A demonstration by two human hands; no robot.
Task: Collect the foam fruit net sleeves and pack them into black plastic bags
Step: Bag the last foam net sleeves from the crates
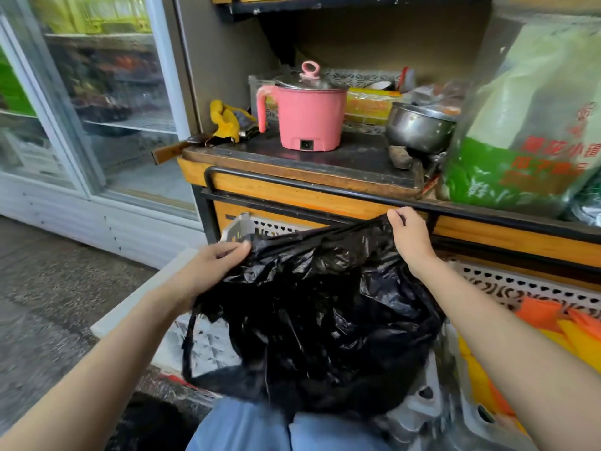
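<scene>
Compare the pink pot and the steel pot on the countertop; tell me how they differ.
The pink pot is matte pink with a side handle and a socket at its base; the steel pot is bare shiny metal, no handle visible. The pink pot is taller, with a pink-knobbed lid; the steel pot is squatter. Both stand on the dark countertop.

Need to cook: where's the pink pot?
Head view, upper centre: the pink pot stands on the dark counter, between the yellow cloth and the steel pot.
</scene>
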